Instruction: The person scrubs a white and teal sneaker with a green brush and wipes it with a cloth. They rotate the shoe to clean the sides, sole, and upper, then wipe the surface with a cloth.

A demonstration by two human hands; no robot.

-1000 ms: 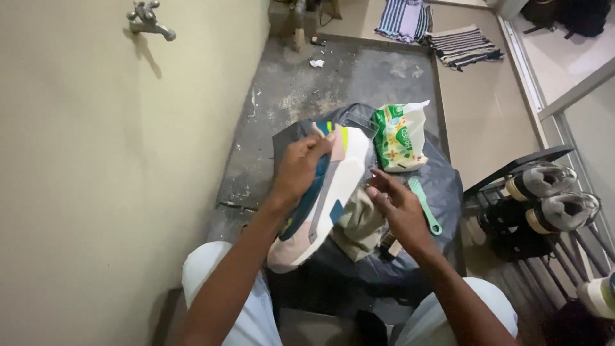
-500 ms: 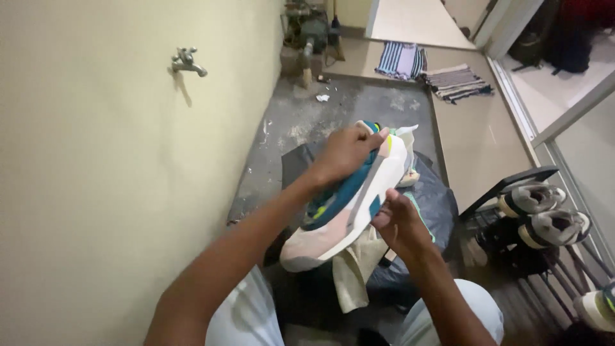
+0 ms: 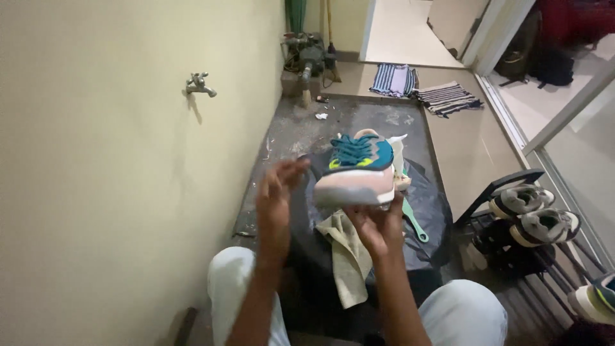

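My right hand (image 3: 379, 225) holds a sneaker (image 3: 356, 172) from below, toe toward me; the shoe is pink and white with a teal upper, teal laces and yellow accents. A beige cloth (image 3: 348, 256) hangs down from under that hand. My left hand (image 3: 277, 200) is raised just left of the shoe, fingers apart, blurred, holding nothing. Below the shoe lies a black plastic sheet (image 3: 428, 243) with a green-handled brush (image 3: 415, 224) on it. A white packet edge (image 3: 398, 154) shows behind the shoe.
A yellow wall with a metal tap (image 3: 199, 84) runs along the left. A shoe rack (image 3: 506, 211) with grey sneakers (image 3: 535, 214) stands at right. Striped mats (image 3: 419, 86) and a water pump (image 3: 312, 57) lie farther ahead on the wet grey floor.
The sneaker has turned from sideways to toe-toward-me and passed to my right hand. My left hand has let go and moved left. My view has tilted up.
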